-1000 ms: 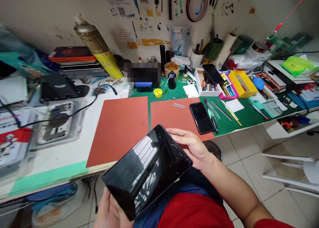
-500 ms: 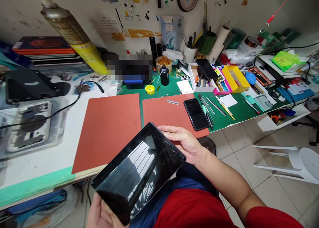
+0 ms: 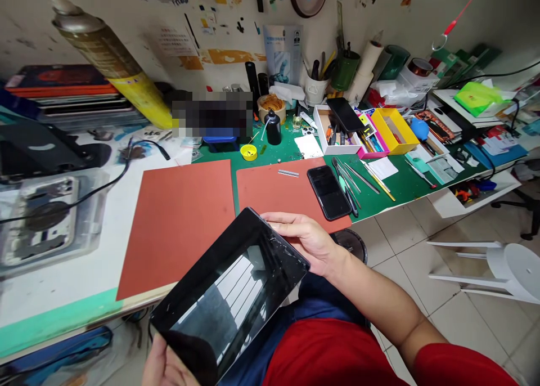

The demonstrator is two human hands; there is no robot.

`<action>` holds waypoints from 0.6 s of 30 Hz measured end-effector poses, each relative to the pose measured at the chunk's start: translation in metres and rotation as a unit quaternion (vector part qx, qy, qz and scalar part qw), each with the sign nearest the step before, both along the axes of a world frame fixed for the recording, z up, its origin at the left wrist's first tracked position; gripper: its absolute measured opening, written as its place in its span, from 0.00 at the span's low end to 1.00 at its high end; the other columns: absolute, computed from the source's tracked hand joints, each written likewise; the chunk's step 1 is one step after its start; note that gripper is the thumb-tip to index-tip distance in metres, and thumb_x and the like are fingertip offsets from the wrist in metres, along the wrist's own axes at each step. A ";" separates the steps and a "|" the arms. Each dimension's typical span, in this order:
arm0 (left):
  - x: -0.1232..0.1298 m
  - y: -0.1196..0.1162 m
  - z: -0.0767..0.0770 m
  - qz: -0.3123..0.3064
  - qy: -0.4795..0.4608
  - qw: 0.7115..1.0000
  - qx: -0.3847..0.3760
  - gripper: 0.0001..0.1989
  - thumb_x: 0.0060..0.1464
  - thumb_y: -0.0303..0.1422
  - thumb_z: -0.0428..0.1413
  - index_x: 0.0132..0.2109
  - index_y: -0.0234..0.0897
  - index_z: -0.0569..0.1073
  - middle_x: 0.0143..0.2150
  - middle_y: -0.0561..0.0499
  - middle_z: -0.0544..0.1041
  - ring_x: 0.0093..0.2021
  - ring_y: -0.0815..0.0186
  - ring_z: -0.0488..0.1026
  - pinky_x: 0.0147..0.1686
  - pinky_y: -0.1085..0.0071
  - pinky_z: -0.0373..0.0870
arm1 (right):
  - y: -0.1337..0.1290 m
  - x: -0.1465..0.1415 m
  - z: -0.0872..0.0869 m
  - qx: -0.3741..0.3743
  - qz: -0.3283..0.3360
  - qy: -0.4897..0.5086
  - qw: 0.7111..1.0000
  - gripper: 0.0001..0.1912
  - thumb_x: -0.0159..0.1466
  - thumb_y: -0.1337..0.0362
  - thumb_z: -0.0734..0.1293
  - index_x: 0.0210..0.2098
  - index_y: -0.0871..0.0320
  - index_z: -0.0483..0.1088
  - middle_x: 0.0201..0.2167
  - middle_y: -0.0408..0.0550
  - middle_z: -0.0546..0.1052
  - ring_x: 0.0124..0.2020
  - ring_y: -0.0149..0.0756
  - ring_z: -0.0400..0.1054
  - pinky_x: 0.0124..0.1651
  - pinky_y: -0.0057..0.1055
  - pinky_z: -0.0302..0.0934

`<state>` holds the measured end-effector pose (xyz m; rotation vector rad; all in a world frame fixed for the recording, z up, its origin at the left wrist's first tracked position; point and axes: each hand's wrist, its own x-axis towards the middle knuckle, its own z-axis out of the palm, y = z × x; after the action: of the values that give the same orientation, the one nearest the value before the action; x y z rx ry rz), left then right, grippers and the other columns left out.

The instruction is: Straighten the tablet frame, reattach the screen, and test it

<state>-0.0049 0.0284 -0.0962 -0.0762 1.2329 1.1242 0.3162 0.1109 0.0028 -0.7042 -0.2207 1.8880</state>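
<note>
A black tablet [image 3: 228, 296] with a glossy screen is held at a slant above my lap, in front of the bench. Scratches or cracks show near its upper right corner, and a window is reflected in the glass. My right hand [image 3: 306, 239] grips the upper right edge, thumb along the side and the other fingers partly hidden behind. At the lower left corner my left hand [image 3: 166, 363] holds the tablet, its thumb at the edge. Beyond the tablet lie two reddish-brown mats, one on the left [image 3: 181, 217] and one on the right [image 3: 274, 192].
A black phone [image 3: 329, 192] rests on the right mat, beside several thin tools [image 3: 358, 178]. Behind stand a white tool box [image 3: 337, 144], a yellow box [image 3: 394, 130] and a dark bottle [image 3: 273, 128]. A spray can [image 3: 113, 65] leans at the left. A white stool [image 3: 514, 268] stands right.
The view has shifted slightly, so the bench items appear a little further left. Both hands keep their hold on the tablet, and the reflections on its screen have changed.
</note>
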 end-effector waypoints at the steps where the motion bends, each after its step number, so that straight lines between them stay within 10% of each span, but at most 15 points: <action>1: 0.001 0.000 0.001 -0.003 0.003 1.000 0.002 0.23 0.74 0.40 0.51 0.72 0.54 0.71 0.62 0.58 0.81 0.68 0.66 0.72 0.69 0.68 0.58 | 0.000 0.000 0.000 0.000 0.001 0.001 1.000 0.17 0.62 0.70 0.78 0.50 0.63 0.82 0.45 0.50 0.87 0.43 0.33 0.83 0.54 0.30 0.75; 18: 0.022 0.008 0.034 0.002 -0.008 1.000 -0.013 0.26 0.75 0.39 0.46 0.75 0.58 0.63 0.64 0.56 0.79 0.60 0.64 0.80 0.67 0.63 0.61 | 0.000 0.002 -0.001 0.005 -0.002 0.007 1.000 0.17 0.61 0.70 0.78 0.51 0.63 0.82 0.44 0.49 0.87 0.42 0.33 0.83 0.52 0.28 0.76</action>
<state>0.0166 0.0363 -0.0626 -0.1068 1.2339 1.1107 0.3181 0.1110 0.0019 -0.6828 -0.2198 1.8868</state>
